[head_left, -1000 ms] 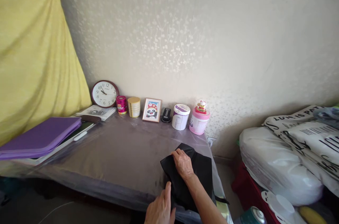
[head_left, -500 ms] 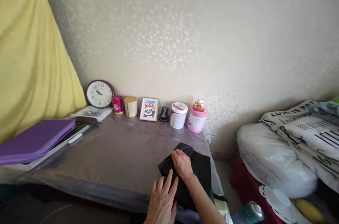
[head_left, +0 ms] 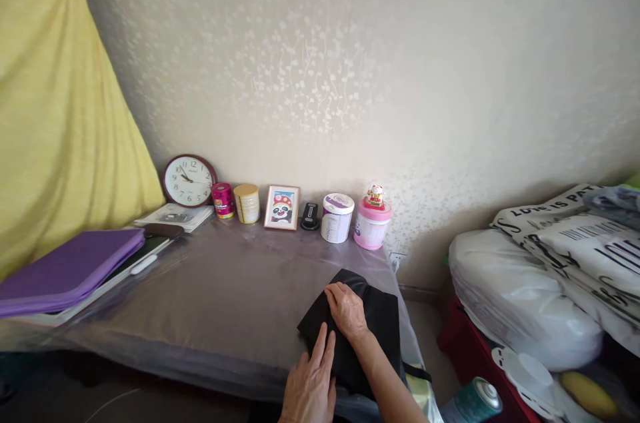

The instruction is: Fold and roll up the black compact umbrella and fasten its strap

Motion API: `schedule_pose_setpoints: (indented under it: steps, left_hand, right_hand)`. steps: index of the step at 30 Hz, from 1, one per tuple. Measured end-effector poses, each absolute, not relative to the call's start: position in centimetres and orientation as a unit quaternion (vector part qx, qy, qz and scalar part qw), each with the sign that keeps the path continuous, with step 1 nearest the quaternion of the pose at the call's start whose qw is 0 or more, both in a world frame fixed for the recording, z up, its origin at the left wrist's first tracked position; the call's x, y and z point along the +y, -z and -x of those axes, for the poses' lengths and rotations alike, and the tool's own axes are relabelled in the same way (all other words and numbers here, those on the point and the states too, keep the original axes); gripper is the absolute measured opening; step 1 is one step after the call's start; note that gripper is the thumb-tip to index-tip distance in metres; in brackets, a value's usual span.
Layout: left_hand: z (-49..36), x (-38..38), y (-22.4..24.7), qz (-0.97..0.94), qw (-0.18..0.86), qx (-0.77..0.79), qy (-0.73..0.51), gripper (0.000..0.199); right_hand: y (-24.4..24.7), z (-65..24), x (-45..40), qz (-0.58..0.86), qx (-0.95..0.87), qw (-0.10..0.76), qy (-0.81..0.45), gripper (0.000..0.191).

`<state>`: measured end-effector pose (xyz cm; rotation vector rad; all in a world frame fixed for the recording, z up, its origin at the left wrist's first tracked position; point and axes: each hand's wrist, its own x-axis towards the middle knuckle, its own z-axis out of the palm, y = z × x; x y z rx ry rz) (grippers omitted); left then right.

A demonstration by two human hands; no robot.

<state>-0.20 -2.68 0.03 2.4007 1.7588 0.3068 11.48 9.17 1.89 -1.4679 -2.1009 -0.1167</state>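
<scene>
Material under hands [head_left: 319, 370]: plain black [head_left: 383, 316]. Wall [head_left: 320, 76] pale grey, whitish leafy-vine pattern. Curtain [head_left: 60, 110] yellow. Folder [head_left: 70, 266] purple. Clock [head_left: 189, 184]: white dial, dark-red rim. Small can [head_left: 223, 202] magenta. Round tub [head_left: 337, 224] white-and-purple; pink-lidded tub [head_left: 370, 232] pale pink. Tabletop [head_left: 220, 296] greyish mauve.

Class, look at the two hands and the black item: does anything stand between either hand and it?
Nothing visible does. The right hand lies directly on the black item; the left hand has its fingers at the item's left side, with no object between. Only the right forearm crosses over it.
</scene>
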Motion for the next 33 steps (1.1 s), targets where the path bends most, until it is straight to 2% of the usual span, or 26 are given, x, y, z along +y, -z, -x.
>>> schedule_pose_setpoints:
  steps: [6,10,14,26,33]
  left_hand:
    - [0.0,-2.4,0.1,-0.806,0.128,0.569,-0.104,0.073]
    - [-0.3,-2.3,0.0,-0.805,0.140,0.570,-0.088,0.072]
    - [-0.5,-2.5,-1.2,-0.794,0.157,0.586,-0.052,0.071]
    - [-0.5,-2.3,-0.2,-0.801,0.158,0.576,-0.045,0.076]
    - [-0.7,-2.3,-1.6,-0.785,0.177,0.593,-0.024,0.074]
  right_hand:
    - [-3.1,-12.5,7.2,0.424,-0.833,0.350,-0.058,0.022]
    - [-3.5,-12.8,5.4,0.373,-0.867,0.316,-0.093,0.024]
    - [-3.0,-13.0,5.6,0.369,-0.884,0.275,-0.077,0.025]
    - [-2.7,-15.2,12.4,0.486,-0.856,0.175,-0.009,0.030]
    - [-2.8,-16.9,14.9,0.591,-0.781,0.199,0.024,0.028]
